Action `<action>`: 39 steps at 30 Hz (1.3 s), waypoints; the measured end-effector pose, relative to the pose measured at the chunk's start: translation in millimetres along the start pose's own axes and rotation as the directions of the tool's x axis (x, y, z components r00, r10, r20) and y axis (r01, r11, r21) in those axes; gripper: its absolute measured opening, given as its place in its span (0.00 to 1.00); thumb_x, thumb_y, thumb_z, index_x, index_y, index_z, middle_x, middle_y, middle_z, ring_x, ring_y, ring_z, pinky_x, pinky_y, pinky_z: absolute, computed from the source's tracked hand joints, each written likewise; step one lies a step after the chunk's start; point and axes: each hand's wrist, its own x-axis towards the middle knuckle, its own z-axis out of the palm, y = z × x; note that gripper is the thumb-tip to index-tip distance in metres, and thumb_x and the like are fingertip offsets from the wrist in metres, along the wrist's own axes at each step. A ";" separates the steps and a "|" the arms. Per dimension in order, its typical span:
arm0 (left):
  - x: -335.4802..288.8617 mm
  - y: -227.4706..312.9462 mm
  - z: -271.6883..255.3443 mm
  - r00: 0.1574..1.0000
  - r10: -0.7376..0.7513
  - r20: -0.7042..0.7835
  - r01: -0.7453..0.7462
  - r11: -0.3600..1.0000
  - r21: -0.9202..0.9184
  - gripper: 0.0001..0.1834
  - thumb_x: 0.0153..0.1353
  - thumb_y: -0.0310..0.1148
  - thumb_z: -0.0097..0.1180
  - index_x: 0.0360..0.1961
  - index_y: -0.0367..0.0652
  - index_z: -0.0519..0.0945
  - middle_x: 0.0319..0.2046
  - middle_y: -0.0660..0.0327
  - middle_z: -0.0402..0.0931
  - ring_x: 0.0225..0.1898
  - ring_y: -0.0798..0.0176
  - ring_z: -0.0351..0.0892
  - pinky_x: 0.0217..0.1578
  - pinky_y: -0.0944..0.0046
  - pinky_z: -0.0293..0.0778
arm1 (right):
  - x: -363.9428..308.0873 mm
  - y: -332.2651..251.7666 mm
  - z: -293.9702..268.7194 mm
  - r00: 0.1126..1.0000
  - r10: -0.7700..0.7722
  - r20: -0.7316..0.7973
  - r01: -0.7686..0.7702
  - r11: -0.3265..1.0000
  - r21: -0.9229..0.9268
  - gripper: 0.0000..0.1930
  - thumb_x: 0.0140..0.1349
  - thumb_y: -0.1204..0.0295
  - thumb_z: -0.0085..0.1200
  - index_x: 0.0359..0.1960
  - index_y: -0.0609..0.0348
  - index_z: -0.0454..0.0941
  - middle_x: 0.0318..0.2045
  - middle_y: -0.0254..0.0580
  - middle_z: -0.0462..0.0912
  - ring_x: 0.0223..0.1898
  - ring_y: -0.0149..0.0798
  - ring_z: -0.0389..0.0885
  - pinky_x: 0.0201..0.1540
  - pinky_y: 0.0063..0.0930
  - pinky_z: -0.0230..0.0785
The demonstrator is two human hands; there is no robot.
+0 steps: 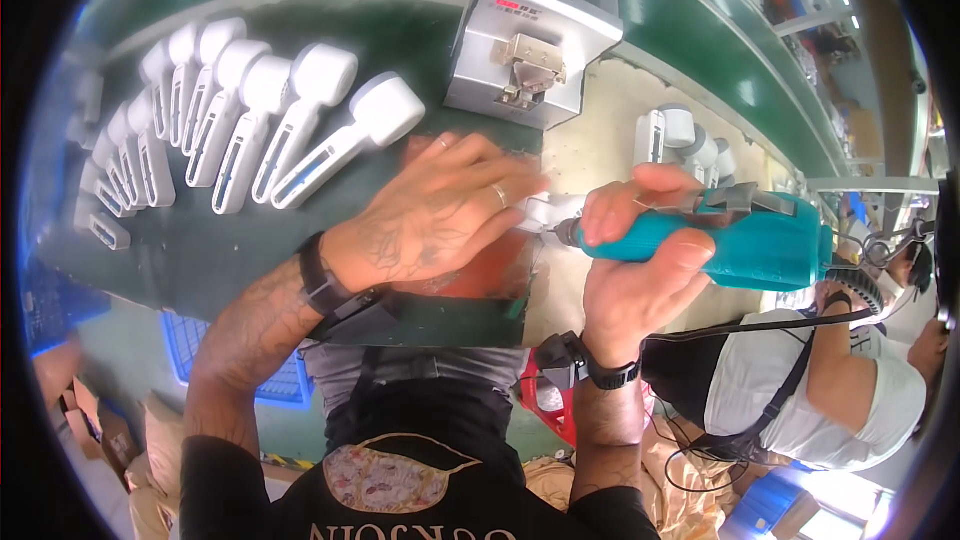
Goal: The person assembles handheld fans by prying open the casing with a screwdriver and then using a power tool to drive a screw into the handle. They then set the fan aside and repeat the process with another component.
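Note:
A teal electric screwdriver (765, 245) lies across my right hand (640, 275), whose fingers and thumb are wrapped round its body. Its tip points left, at a white plastic piece (540, 212) under the fingers of my left hand (430, 210). That hand is palm down, curled over the piece and pressing it on the bench; most of the piece is hidden beneath it. A reddish-brown patch of surface (490, 275) shows under my left hand. Fanned out to the left are several white long-handled devices with round heads (315, 100).
A silver screw feeder box (535, 30) stands at the back centre. More white round-headed devices (690, 140) stand behind my right hand. A black cable (740, 328) runs off to the right, where a co-worker in a white shirt (800, 390) sits. A blue crate (240, 360) is below left.

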 end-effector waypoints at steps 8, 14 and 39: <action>-0.7 0.3 2.1 1.000 0.017 -0.004 -0.017 0.999 0.038 0.20 0.65 0.31 0.61 0.59 0.47 0.79 0.56 0.63 0.79 0.52 0.57 0.74 0.52 0.54 0.71 | -0.6 7.1 1.7 1.000 0.023 0.019 -0.023 1.000 -0.008 0.38 0.69 0.35 0.50 0.48 0.68 0.72 0.21 0.39 0.73 0.23 0.36 0.72 0.28 0.33 0.66; -1.2 0.7 2.1 0.998 -0.035 0.044 0.034 0.999 0.031 0.23 0.63 0.32 0.63 0.60 0.48 0.81 0.58 0.64 0.80 0.54 0.56 0.75 0.53 0.52 0.71 | -0.2 8.3 4.3 0.993 0.074 0.093 -0.078 0.996 0.040 0.34 0.68 0.38 0.55 0.43 0.65 0.71 0.22 0.41 0.73 0.22 0.37 0.72 0.27 0.34 0.66; -45.7 27.6 17.5 0.966 0.210 -0.153 -0.215 0.977 -0.014 0.21 0.62 0.45 0.60 0.47 0.39 0.79 0.44 0.54 0.73 0.52 0.51 0.73 0.56 0.54 0.69 | -40.8 -43.3 -24.4 0.997 -0.040 -0.060 0.062 0.894 0.444 0.36 0.68 0.32 0.46 0.48 0.58 0.77 0.21 0.31 0.65 0.23 0.30 0.62 0.28 0.25 0.55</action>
